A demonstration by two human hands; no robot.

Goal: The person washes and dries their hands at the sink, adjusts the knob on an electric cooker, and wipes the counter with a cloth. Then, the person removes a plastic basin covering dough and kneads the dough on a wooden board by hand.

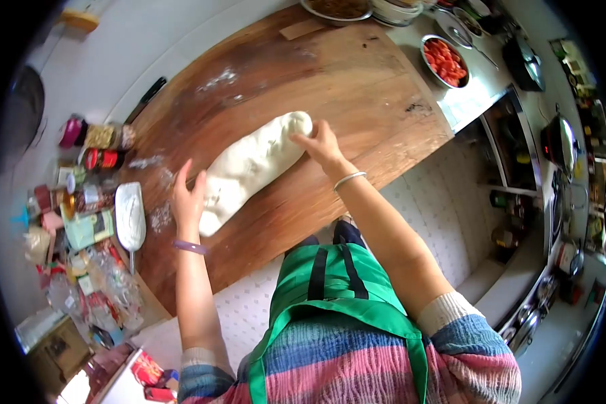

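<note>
A long, thick log of white dough (252, 165) lies slantwise on the floured wooden board (363, 81). Beside its lower left end is my left hand (190, 195), with thumb and fingers spread apart; whether it touches the dough I cannot tell. At the upper right end, my right hand (323, 145) has its thumb against or just over the dough, its fingers apart and not wrapped round it. Dusty flour patches (160, 219) mark the board left of the dough.
A flour scoop (130, 215) lies at the board's left edge, near jars (104, 159) and packets. A dark-handled knife (148, 97) rests at the upper left edge. A bowl of cut tomatoes (444, 64) stands on the right counter, a bowl of brown food (337, 8) at the back.
</note>
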